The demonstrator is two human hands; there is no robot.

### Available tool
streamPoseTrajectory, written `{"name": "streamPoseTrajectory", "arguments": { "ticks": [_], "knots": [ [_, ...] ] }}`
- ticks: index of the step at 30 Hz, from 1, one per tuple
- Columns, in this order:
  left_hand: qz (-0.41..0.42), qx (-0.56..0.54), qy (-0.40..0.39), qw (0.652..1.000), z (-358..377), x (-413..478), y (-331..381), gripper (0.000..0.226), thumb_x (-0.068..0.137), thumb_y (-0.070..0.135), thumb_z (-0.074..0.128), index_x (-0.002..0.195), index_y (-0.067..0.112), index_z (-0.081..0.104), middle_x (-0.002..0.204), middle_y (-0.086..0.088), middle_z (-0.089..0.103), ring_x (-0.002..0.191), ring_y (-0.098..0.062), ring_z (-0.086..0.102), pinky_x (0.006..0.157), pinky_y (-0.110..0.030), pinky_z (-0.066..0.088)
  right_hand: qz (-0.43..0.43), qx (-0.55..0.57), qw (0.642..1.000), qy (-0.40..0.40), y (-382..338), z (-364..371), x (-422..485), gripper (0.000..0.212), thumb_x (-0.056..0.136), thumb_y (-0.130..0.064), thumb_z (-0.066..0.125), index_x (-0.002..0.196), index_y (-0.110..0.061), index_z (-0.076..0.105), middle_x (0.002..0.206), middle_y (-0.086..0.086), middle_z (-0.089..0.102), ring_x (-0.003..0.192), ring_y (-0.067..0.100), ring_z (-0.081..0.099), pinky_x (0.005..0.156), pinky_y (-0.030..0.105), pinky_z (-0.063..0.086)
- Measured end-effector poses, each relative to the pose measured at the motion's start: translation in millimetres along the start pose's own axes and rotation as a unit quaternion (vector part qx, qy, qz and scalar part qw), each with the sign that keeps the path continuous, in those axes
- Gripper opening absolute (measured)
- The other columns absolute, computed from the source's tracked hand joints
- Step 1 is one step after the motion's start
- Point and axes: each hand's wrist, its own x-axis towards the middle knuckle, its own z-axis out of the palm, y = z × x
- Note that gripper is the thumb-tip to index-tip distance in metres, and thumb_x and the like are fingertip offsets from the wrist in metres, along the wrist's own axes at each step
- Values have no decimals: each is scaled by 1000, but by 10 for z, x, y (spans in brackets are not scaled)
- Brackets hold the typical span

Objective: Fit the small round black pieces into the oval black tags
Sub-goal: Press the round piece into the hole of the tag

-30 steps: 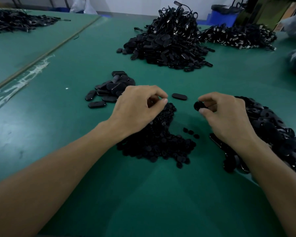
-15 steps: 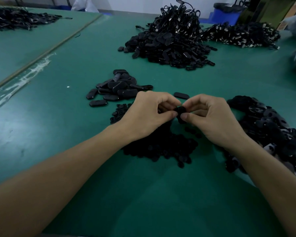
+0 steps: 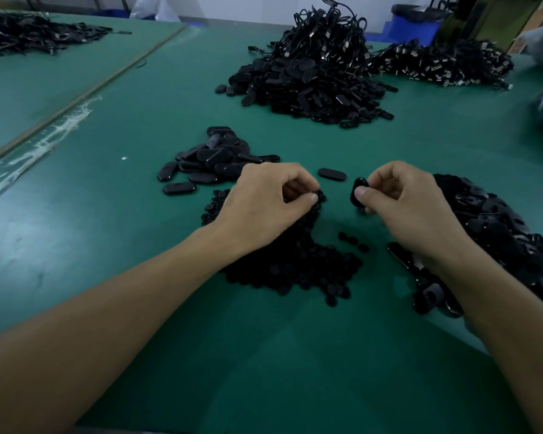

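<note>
My right hand (image 3: pixel 398 208) pinches an oval black tag (image 3: pixel 358 191) between thumb and fingers, a little above the green table. My left hand (image 3: pixel 264 205) hovers over the pile of small round black pieces (image 3: pixel 295 264), its thumb and forefinger curled together at the pile's top edge; whether they hold a piece is hidden. A heap of oval tags (image 3: pixel 496 233) lies under and beyond my right wrist. Another small group of oval tags (image 3: pixel 207 161) sits beyond my left hand, and one single tag (image 3: pixel 332 174) lies between the hands.
A big mound of corded black tags (image 3: pixel 314 76) rises at the back centre, with another heap (image 3: pixel 442 62) to its right and one (image 3: pixel 29 39) on the far left table. A blue bin (image 3: pixel 414 23) stands behind. Bare green table (image 3: pixel 264 355) lies near me.
The hands, which met at the tag half a second ago, have parted. My left hand went back down to the round pieces; my right hand kept the oval tag and moved right.
</note>
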Motion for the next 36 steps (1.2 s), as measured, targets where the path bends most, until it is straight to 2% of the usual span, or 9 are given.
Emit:
{"name": "streamPoseTrajectory", "arguments": {
  "ticks": [6,9,14,18,20,23,27,31,36],
  "knots": [
    [-2,-45,-4,999,-1,2,59,12,88,21,78,98,17,77,83,16,72,79,4,68,70,-6,47,37,288,954,-76,-37,13,7,19,89,-2,70,91,-15,58,68,-1,70,63,11,66,55,19,49],
    [-16,-85,-19,996,2,3,85,11,86,23,80,97,19,77,82,12,75,77,-1,70,69,-9,47,18,330,939,-98,-77,37,-13,22,88,3,68,101,-16,65,73,0,72,66,13,67,60,19,52],
    [-32,-147,-17,988,3,36,76,12,87,14,78,98,18,76,84,2,77,78,-18,73,76,-30,59,15,342,935,-91,-143,57,-65,13,91,-3,66,89,-15,69,78,11,75,70,21,73,64,24,58],
    [-49,-188,4,981,-1,54,46,14,88,9,75,96,20,75,77,7,74,72,-15,71,70,-33,60,2,299,950,-85,-136,81,-79,8,93,-4,66,92,-12,64,79,14,76,74,25,75,66,26,60],
    [-52,-218,8,975,4,53,37,16,88,6,74,94,20,74,76,4,75,73,-16,73,65,-27,59,-17,272,958,-88,-130,101,-80,11,91,-3,68,93,-12,62,79,12,77,74,24,76,66,26,59],
    [-51,-247,7,968,12,54,35,17,88,4,73,93,20,73,78,0,76,73,-17,74,67,-22,57,-45,232,968,-87,-107,121,-81,15,90,-4,70,92,-15,61,79,9,76,72,20,74,63,22,56],
    [-57,-252,10,966,6,60,12,14,88,7,73,93,19,73,79,-4,76,74,-22,74,69,-26,58,-49,210,974,-67,-76,125,-76,11,93,-9,69,94,-19,65,79,3,77,69,16,73,59,20,53],
    [-87,-235,52,967,-13,82,-33,10,89,6,72,92,15,73,77,-4,76,71,-23,74,67,-27,58,-104,10,993,-48,-33,142,-71,12,88,-23,74,83,-32,68,73,-15,72,61,0,63,57,10,44],
    [-108,-224,83,965,-38,98,-59,16,89,4,71,96,18,70,81,-1,75,72,-22,75,71,-31,60,-162,-127,965,-159,-84,129,-103,25,81,-27,78,67,-43,65,72,-28,66,65,-1,59,63,8,41]
  ]
}}
